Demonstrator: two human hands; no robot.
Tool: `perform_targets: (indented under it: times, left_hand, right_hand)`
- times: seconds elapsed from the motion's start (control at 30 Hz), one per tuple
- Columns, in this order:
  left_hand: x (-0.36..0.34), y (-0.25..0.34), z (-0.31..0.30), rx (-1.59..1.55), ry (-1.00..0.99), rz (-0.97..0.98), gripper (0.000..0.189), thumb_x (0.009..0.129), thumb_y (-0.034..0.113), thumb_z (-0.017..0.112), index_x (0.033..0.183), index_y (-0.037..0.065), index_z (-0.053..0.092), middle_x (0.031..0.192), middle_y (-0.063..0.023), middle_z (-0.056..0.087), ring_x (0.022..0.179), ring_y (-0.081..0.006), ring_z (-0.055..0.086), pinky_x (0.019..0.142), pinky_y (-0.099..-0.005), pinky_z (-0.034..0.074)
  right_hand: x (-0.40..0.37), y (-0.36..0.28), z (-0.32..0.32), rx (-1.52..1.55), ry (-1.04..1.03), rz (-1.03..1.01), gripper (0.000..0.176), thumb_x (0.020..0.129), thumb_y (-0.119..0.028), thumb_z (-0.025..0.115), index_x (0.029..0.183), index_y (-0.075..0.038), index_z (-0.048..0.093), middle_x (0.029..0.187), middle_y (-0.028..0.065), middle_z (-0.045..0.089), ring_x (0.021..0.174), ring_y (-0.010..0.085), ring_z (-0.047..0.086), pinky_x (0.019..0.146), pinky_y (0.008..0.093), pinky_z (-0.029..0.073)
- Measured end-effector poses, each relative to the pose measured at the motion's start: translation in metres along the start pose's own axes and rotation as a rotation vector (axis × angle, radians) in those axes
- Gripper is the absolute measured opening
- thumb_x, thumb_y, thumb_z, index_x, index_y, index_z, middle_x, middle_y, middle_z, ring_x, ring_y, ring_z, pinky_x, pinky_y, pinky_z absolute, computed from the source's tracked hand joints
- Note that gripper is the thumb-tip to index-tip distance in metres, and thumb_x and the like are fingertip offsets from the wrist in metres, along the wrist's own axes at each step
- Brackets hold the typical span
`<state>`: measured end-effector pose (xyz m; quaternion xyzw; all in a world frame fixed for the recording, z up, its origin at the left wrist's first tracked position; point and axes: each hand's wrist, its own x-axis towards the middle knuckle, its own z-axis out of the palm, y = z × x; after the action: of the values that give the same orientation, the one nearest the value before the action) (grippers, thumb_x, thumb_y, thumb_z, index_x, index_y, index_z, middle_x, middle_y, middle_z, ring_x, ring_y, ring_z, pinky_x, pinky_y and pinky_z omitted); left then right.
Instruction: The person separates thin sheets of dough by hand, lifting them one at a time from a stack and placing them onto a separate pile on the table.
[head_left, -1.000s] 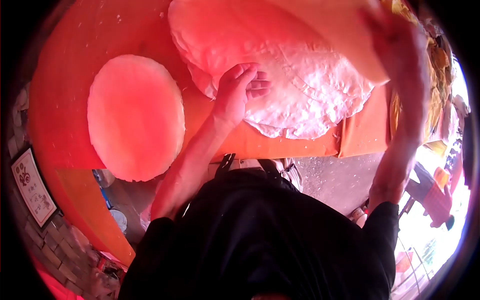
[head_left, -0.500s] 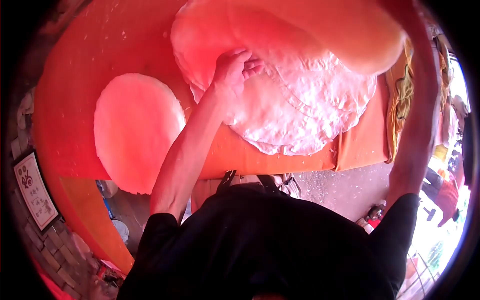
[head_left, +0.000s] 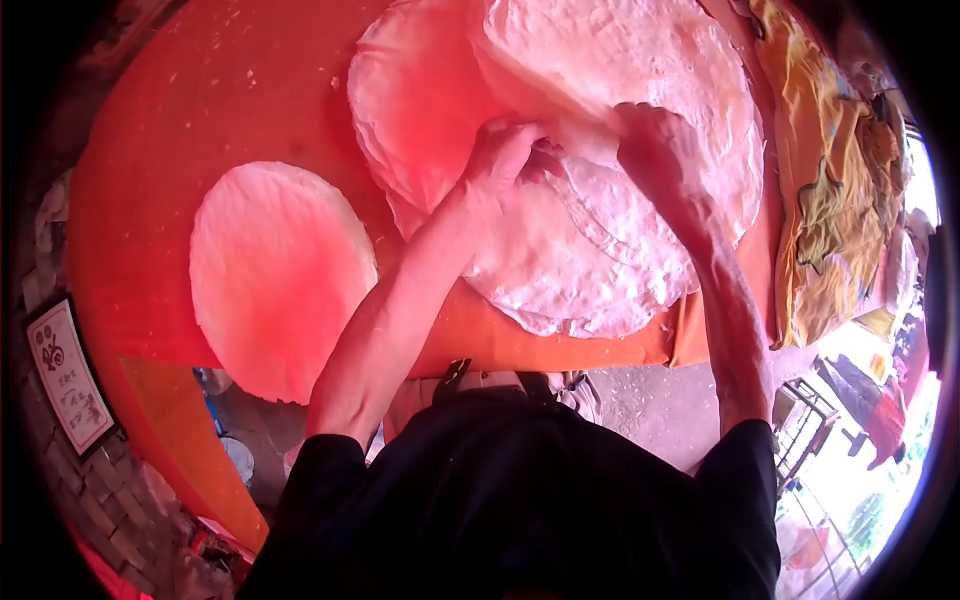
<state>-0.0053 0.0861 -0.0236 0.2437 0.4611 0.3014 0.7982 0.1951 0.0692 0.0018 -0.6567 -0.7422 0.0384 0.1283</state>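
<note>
Large, thin round flatbreads (head_left: 570, 270) lie in an overlapping pile on the red-orange table, with wrinkled, ragged edges. Over the pile, the topmost flatbread (head_left: 640, 50) is partly raised and folded. My right hand (head_left: 657, 145) is closed on its near edge, knuckles up. To the left of it, my left hand (head_left: 508, 150) has its fingers pinched together at the same flatbread's edge; the fingertips are partly hidden. A separate oval flatbread (head_left: 283, 280) lies left of my left forearm, its near end hanging past the table edge.
The table cover (head_left: 210, 110) is red-orange and carries some pale crumbs. A crumpled yellow cloth (head_left: 835, 200) lies along the right side. At the lower left is a framed sign (head_left: 70, 378) beside brickwork. A metal rack (head_left: 805, 420) stands at the lower right.
My right hand has come down and inward from the upper right, bringing the lifted flatbread over the pile. My left hand has shifted slightly right and its fingers have closed.
</note>
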Motion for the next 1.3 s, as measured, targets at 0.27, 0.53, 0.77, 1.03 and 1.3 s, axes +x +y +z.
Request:
perform_targets:
  times: [0.27, 0.53, 0.77, 1.03, 1.3]
  left_hand:
    - [0.000, 0.007, 0.003, -0.020, -0.112, 0.007, 0.021, 0.090, 0.021, 0.051, 0.079, 0.006, 0.062, 0.071, -0.0052, 0.065, 0.051, -0.0123, 0.057, 0.043, -0.0229, 0.036]
    - [0.009, 0.009, -0.008, -0.004, -0.154, 0.045, 0.019, 0.092, 0.022, 0.050, 0.091, 0.007, 0.061, 0.082, -0.0055, 0.069, 0.066, -0.0128, 0.062, 0.052, -0.0236, 0.040]
    - [-0.033, -0.008, -0.010, 0.024, -0.101, 0.090, 0.027, 0.094, 0.023, 0.052, 0.112, 0.005, 0.061, 0.097, -0.0057, 0.067, 0.082, -0.0134, 0.065, 0.066, -0.0231, 0.044]
    - [-0.063, -0.055, 0.002, 0.049, -0.109, -0.064, 0.036, 0.093, 0.018, 0.055, 0.124, -0.001, 0.050, 0.107, -0.0105, 0.064, 0.093, -0.0202, 0.066, 0.073, -0.0269, 0.051]
    - [-0.048, -0.066, 0.022, 0.032, -0.044, -0.087, 0.019, 0.093, 0.018, 0.056, 0.104, 0.002, 0.056, 0.096, -0.0095, 0.065, 0.086, -0.0200, 0.067, 0.070, -0.0271, 0.051]
  right_hand:
    - [0.001, -0.008, 0.009, -0.002, -0.023, -0.067, 0.010, 0.073, -0.011, 0.060, 0.079, -0.006, 0.066, 0.079, 0.0161, 0.063, 0.076, 0.0348, 0.062, 0.067, 0.0442, 0.048]
    - [-0.009, -0.041, 0.010, 0.123, 0.159, -0.115, 0.022, 0.081, -0.021, 0.062, 0.097, -0.008, 0.061, 0.094, 0.0094, 0.061, 0.093, 0.0325, 0.058, 0.071, 0.0458, 0.048]
    - [0.029, -0.021, -0.037, -0.085, 0.122, 0.029, 0.010, 0.079, -0.014, 0.061, 0.087, -0.010, 0.064, 0.079, 0.0128, 0.065, 0.078, 0.0308, 0.063, 0.064, 0.0451, 0.048]
    - [-0.003, -0.043, -0.116, -0.043, 0.041, 0.187, 0.014, 0.081, -0.013, 0.061, 0.093, -0.007, 0.064, 0.078, 0.0162, 0.064, 0.075, 0.0341, 0.063, 0.066, 0.0453, 0.047]
    - [0.018, 0.006, -0.091, 0.004, -0.011, 0.132, 0.018, 0.083, -0.018, 0.062, 0.082, -0.001, 0.065, 0.075, 0.0237, 0.062, 0.068, 0.0344, 0.062, 0.062, 0.0436, 0.046]
